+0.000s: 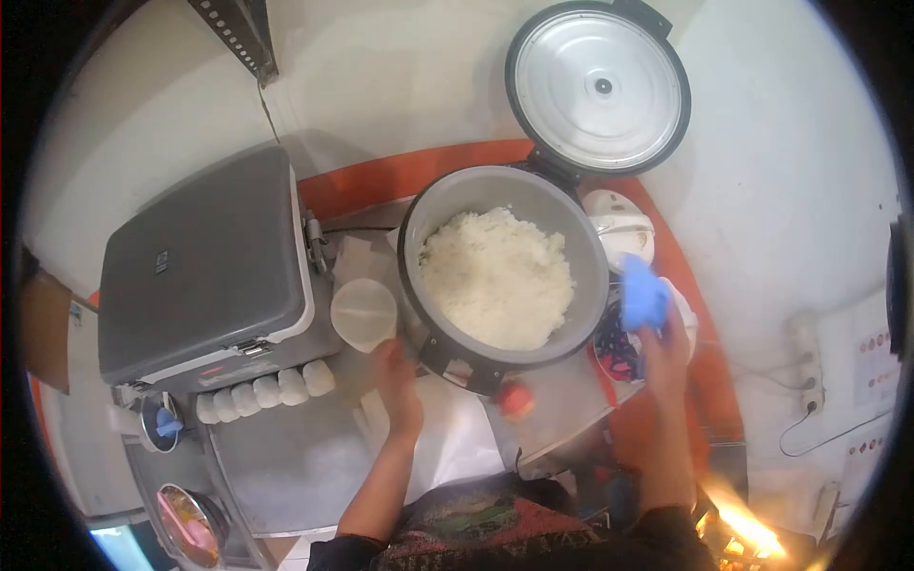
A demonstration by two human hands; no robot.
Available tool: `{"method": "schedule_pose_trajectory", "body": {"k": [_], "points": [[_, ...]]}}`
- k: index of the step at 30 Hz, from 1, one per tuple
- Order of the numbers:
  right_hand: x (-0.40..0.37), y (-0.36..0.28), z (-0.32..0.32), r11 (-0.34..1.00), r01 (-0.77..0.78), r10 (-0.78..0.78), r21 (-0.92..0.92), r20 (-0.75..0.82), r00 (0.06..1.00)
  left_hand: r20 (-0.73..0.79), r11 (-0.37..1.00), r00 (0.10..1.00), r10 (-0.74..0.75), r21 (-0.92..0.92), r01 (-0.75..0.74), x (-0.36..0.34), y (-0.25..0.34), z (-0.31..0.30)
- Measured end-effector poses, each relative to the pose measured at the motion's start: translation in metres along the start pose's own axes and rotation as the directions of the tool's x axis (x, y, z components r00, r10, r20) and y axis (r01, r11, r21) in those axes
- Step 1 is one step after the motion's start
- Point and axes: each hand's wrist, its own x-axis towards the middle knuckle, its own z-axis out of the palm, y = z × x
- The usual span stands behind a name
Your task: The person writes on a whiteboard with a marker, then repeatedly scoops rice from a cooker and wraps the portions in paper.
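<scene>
A large round cooker (pixel 409 276) stands open in the middle, with white rice (pixel 497 278) inside. Its metal lid (pixel 602 86) is tipped back against the wall. My left hand (pixel 395 381) grips the near edge of a round, pale translucent bowl (pixel 364 314), left of the cooker. On the right, my right hand (pixel 666 347) holds a blue item (pixel 645 293), blurred by motion, above a container with a dark patterned cloth (pixel 617 350). A white appliance or lid (pixel 621 228) lies behind it.
A grey cool box (pixel 205 266) fills the left side, with a row of white wrapped bundles (pixel 267 390) before it. Metal bowls (pixel 195 523) sit lower left. A red object (pixel 515 401) lies near the cooker. Flames (pixel 747 523) burn at lower right.
</scene>
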Motion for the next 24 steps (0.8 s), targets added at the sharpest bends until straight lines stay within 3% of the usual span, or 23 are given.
{"method": "schedule_pose_trajectory", "body": {"k": [2,4,6,8,11,16,20,24], "points": [[0.047,-0.014,0.029,0.836,0.377,-0.235,-0.400,0.359,0.903,0.051,0.970,0.971,0.235,0.054,-0.238,0.012,0.030,0.018],[0.083,-0.023,0.080,0.804,0.269,0.026,-0.530,0.483,0.875,0.109,0.934,0.941,0.319,0.131,-0.332,0.018,0.041,0.031],[0.114,0.032,0.129,0.678,0.414,-0.071,-0.607,0.507,0.859,0.128,0.916,0.925,0.357,0.145,-0.373,0.021,0.042,0.038],[0.131,0.057,0.167,0.535,0.388,-0.014,-0.750,0.452,0.892,0.110,0.929,0.931,0.347,0.096,-0.358,0.019,0.035,0.040],[0.134,0.066,0.203,0.478,0.397,0.137,-0.784,0.513,0.848,0.092,0.914,0.919,0.382,0.111,-0.391,0.020,0.036,0.042],[0.125,0.062,0.203,0.518,0.416,0.329,-0.747,0.623,0.709,0.061,0.914,0.920,0.386,0.109,-0.391,0.018,0.029,0.042],[0.099,0.074,0.186,0.572,0.412,0.370,-0.710,0.671,0.643,0.027,0.920,0.922,0.386,0.061,-0.387,0.018,0.026,0.046],[0.086,0.040,0.186,0.594,0.463,0.428,-0.658,0.746,0.511,0.013,0.926,0.928,0.373,0.051,-0.373,0.016,0.025,0.048]]}}
